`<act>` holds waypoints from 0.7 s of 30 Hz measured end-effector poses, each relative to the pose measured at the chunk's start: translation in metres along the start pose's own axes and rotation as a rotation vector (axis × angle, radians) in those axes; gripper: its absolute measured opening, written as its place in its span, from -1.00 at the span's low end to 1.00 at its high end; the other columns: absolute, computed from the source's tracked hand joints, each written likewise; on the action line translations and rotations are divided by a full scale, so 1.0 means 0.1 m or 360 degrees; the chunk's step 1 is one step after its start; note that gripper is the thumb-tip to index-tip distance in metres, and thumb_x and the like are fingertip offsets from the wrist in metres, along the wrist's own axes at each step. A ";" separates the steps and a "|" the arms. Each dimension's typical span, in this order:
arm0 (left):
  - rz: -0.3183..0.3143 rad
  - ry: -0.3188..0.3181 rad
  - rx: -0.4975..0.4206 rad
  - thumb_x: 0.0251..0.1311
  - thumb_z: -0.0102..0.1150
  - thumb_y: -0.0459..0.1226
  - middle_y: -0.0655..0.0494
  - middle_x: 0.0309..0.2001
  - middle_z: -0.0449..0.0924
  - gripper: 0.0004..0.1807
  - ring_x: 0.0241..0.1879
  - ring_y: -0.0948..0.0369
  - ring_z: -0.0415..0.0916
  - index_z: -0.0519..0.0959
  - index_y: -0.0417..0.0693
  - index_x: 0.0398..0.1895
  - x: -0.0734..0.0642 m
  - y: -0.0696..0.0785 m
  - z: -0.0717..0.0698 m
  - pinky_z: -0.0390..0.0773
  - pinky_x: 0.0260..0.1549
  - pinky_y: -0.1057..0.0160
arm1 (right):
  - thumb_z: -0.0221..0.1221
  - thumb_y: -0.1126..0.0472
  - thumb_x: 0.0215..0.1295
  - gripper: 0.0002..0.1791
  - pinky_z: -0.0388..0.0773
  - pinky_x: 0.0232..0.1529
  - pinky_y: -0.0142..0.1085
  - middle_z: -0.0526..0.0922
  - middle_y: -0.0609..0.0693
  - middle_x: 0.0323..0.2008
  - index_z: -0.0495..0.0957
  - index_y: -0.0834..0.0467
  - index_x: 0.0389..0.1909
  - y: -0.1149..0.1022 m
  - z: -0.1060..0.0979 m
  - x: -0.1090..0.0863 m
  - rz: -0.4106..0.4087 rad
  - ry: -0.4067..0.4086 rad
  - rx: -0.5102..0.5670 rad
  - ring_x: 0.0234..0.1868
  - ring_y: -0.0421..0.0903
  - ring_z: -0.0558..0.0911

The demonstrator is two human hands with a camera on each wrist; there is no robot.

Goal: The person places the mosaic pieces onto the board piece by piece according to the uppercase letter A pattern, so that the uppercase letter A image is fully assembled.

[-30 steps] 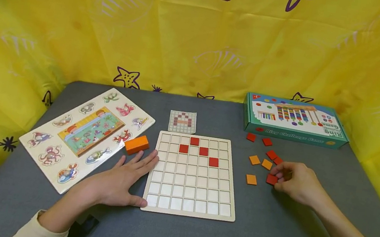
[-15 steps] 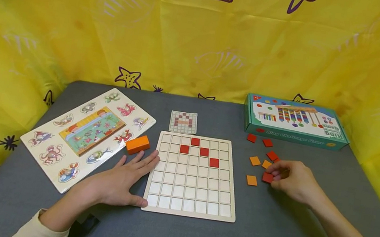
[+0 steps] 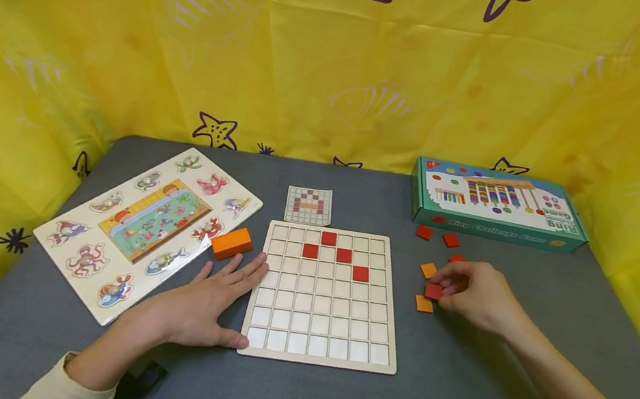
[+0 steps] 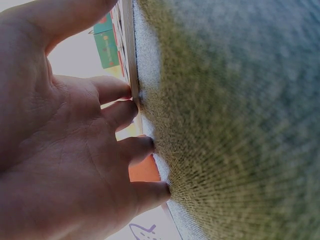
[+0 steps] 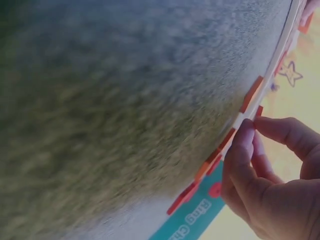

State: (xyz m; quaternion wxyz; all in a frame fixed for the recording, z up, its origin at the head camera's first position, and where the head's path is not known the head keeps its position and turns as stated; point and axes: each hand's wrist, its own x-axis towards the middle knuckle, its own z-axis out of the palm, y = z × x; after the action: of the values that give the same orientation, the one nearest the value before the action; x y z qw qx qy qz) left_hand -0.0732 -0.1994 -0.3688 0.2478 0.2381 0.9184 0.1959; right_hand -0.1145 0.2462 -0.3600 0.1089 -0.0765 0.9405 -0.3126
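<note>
My right hand pinches a red square tile between thumb and fingertips, over the loose tiles right of the board; the right wrist view shows the same pinch by the right hand. My left hand lies spread, fingertips and thumb at the left edge of the wooden grid board. In the left wrist view the left hand has its fingers extended to the board's edge and the table. Several red tiles sit in the board's upper cells. Behind it lies a pattern card.
An orange block stands by the left fingertips. Beyond it lies a sea-animal puzzle board. Loose orange tiles and red tiles lie on the right, in front of a green game box.
My right hand has moved left with the pinched red tile, from the right side of the loose tiles toward the board. The left hand has stayed in place.
</note>
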 end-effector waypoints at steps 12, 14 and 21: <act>0.0000 -0.0008 0.0003 0.16 0.45 0.18 0.16 0.73 -0.36 0.24 0.69 -0.16 -0.36 -0.14 0.12 0.73 0.00 0.00 0.00 -0.31 0.45 -0.55 | 0.42 0.37 0.05 -0.74 0.57 -0.28 -0.34 0.71 0.01 -0.32 0.77 0.16 -0.18 -0.21 0.12 0.15 -0.0051 -0.0043 0.0084 -0.28 -0.10 0.61; -0.0001 -0.0011 0.0006 0.16 0.45 0.18 0.16 0.73 -0.36 0.24 0.69 -0.16 -0.36 -0.14 0.11 0.73 0.00 0.00 0.00 -0.32 0.45 -0.55 | 0.42 0.36 0.07 -0.75 0.57 -0.26 -0.32 0.71 0.00 -0.32 0.77 0.14 -0.18 -0.26 0.14 0.18 -0.0057 -0.0056 0.0094 -0.28 -0.10 0.61; -0.0005 -0.0016 -0.0009 0.15 0.46 0.17 0.16 0.73 -0.36 0.25 0.69 -0.16 -0.37 -0.14 0.10 0.73 0.01 0.00 0.00 -0.32 0.45 -0.55 | 0.44 0.36 0.06 -0.75 0.61 -0.19 -0.28 0.73 0.01 -0.32 0.77 0.14 -0.19 -0.44 0.26 0.29 -0.0087 -0.0108 0.0140 -0.30 -0.12 0.66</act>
State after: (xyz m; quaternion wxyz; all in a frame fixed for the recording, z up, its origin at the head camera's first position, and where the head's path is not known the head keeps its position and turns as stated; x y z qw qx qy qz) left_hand -0.0737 -0.1992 -0.3692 0.2535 0.2368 0.9170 0.1968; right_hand -0.1325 0.1899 -0.3584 0.1353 -0.1079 0.9192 -0.3537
